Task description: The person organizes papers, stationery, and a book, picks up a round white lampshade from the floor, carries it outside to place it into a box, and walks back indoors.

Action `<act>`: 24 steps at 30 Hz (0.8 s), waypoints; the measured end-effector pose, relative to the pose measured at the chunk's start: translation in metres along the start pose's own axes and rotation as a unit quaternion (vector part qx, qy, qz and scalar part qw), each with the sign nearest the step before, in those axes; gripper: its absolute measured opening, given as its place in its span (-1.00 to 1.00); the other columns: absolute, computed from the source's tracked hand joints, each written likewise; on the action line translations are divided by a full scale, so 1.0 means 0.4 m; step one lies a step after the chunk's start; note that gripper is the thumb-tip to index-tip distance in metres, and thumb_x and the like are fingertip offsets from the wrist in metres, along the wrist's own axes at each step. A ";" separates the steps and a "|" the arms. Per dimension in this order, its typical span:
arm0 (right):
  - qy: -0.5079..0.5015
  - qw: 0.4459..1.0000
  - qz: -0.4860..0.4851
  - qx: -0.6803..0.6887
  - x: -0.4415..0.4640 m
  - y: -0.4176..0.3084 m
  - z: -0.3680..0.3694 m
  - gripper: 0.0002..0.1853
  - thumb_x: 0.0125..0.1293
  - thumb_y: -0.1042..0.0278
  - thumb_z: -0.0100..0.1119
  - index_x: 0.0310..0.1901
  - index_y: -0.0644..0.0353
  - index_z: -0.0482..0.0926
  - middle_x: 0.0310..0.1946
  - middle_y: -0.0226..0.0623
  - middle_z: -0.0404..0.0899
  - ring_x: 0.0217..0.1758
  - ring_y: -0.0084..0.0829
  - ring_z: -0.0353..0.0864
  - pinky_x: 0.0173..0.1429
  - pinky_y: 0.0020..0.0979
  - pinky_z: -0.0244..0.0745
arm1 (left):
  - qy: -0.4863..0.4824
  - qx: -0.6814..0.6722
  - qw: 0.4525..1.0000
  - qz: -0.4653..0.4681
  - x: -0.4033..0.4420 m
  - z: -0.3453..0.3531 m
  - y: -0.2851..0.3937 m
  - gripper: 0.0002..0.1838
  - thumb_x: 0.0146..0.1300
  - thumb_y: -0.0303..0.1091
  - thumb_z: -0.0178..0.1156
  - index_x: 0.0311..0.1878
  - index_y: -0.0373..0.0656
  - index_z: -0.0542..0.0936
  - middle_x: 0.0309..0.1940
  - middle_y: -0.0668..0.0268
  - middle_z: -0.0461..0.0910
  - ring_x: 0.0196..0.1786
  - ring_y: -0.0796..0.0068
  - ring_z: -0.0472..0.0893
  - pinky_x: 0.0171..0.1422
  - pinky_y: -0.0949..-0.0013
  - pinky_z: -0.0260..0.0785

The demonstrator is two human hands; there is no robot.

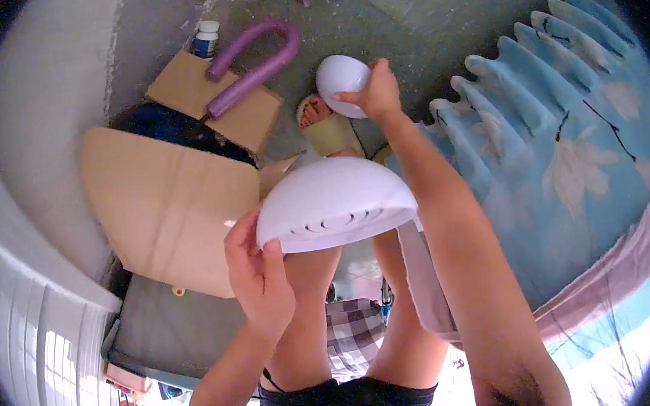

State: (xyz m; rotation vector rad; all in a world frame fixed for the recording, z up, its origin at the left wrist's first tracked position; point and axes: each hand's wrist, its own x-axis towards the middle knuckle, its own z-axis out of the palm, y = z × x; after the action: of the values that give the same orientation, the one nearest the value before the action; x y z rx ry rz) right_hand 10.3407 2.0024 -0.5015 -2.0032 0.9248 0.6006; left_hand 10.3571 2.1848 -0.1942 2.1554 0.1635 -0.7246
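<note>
One to each hand, holding two white bowls well apart. With the left hand [260,278], pinching a large bowl [332,195] by its lower left edge at the middle of the frame, pressing thumb and fingers close together on the thin plastic and turning a few slots toward the bottom of the frame. With the right hand [377,94], reaching to the upper middle and clasping a small bowl [339,76] by its right side, laying the thumb across its surface. Probably being midway through handling the pair: counting both bowls as picked up, but setting neither down yet and not bringing them together. Moving outward, showing a sandalled foot [315,112] just behind the small bowl. Toward the left, showing an opened cardboard box [178,208], looking too dark between its flaps for judging the contents. Toward the upper left, showing a bent purple tube [274,62] across a flap and a bottle [206,40] near it. Along the right, showing a flowered blue cloth [524,185].
</note>
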 end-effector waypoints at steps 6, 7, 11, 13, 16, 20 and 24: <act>-0.058 0.994 -0.089 0.016 -0.154 -0.136 -0.070 -0.47 0.09 -0.02 0.34 -0.17 0.36 0.51 -0.19 0.17 0.58 -0.07 0.12 0.57 0.04 -0.06 0.46 | 0.047 -0.220 0.963 -0.152 -0.072 -0.062 0.091 -0.62 0.44 -0.30 0.00 0.22 -0.26 0.26 0.10 0.17 0.41 0.16 0.42 0.45 0.23 0.30 0.41; -0.037 0.997 -0.066 0.021 -0.185 -0.169 -0.124 -0.45 0.09 -0.03 0.34 -0.15 0.36 0.51 -0.19 0.17 0.58 -0.07 0.13 0.57 0.04 -0.06 0.46 | 0.059 -0.249 0.950 -0.179 -0.089 -0.073 0.116 -0.62 0.44 -0.30 0.00 0.21 -0.27 0.25 0.11 0.17 0.39 0.16 0.40 0.45 0.22 0.26 0.43; 0.071 0.972 -0.033 0.220 -0.290 -0.288 -0.392 -0.52 0.19 0.02 0.29 -0.15 0.37 0.53 -0.25 -0.03 0.61 -0.17 -0.18 0.60 -0.08 -0.23 0.47 | 0.070 -0.312 0.931 -0.173 -0.164 -0.126 0.277 -0.62 0.44 -0.30 0.00 0.20 -0.26 0.22 0.14 0.19 0.35 0.17 0.36 0.46 0.25 0.18 0.44; 0.076 0.914 -0.037 0.397 -0.438 -0.382 -0.605 -0.60 0.32 0.10 0.20 -0.10 0.36 0.52 -0.25 -0.23 0.60 -0.16 -0.44 0.56 -0.06 -0.36 0.44 | 0.067 -0.340 0.927 -0.143 -0.216 -0.159 0.376 -0.62 0.44 -0.30 0.00 0.21 -0.26 0.22 0.14 0.19 0.35 0.17 0.36 0.46 0.26 0.18 0.43; 0.026 0.769 -0.092 0.633 -0.695 -0.421 -0.900 -0.59 0.44 0.17 0.04 0.13 0.34 0.42 0.01 -0.27 0.54 0.07 -0.43 0.49 0.20 -0.36 0.36 | 0.065 -0.357 0.927 -0.095 -0.285 -0.197 0.490 -0.59 0.39 -0.32 0.09 0.24 -0.19 0.27 0.10 0.25 0.42 0.11 0.44 0.47 0.14 0.30 0.45; 0.031 0.638 -0.125 0.759 -1.029 -0.432 -1.135 -0.49 0.50 0.06 -0.18 0.28 0.30 0.29 0.29 -0.19 0.35 0.36 -0.26 0.30 0.46 -0.13 0.14 | 0.031 -0.279 0.960 -0.014 -0.399 -0.296 0.651 -0.54 0.32 -0.38 0.17 0.23 -0.28 0.32 0.11 0.22 0.43 0.08 0.44 0.50 0.14 0.35 0.43; 0.061 0.595 -0.165 0.784 -1.305 -0.457 -1.198 -0.42 0.49 -0.05 -0.21 0.31 0.26 0.26 0.31 -0.16 0.32 0.37 -0.22 0.28 0.46 -0.07 0.13 | -0.065 -0.297 0.953 0.015 -0.511 -0.350 0.759 -0.60 0.28 -0.46 0.21 0.16 -0.26 0.39 0.03 0.26 0.50 0.06 0.48 0.52 0.14 0.40 0.44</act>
State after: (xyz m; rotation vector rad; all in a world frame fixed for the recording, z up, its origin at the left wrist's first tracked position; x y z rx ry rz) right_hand 10.1994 1.8746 0.2051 -0.4658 0.6229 -0.5469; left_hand 10.3575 2.1218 0.1927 1.5304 0.2437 -0.6898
